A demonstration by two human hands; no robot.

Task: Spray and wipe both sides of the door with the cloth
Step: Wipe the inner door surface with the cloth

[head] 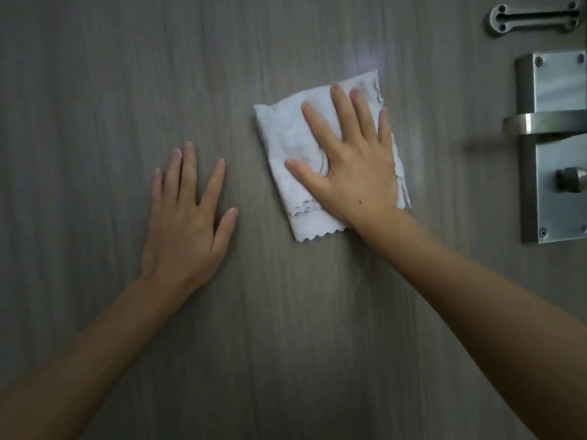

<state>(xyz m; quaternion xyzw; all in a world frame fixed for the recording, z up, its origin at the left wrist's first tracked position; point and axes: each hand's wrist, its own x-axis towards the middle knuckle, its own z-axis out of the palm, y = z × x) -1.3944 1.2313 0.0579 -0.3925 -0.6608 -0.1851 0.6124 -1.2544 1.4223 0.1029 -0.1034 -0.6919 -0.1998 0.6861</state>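
Observation:
A grey wood-grain door (95,90) fills the whole view. A folded white cloth (279,138) with scalloped edges lies flat against it, right of centre. My right hand (352,166) presses on the cloth with straight, spread fingers and covers most of its right half. My left hand (187,223) rests flat on the bare door to the left of the cloth, fingers straight, a short gap away from it. No spray bottle is in view.
A steel lock plate (552,192) with a lever handle (540,122) and a small turn knob (570,177) sits at the right edge. Above it is a metal door guard plate (536,22). Bare door surface extends left and below.

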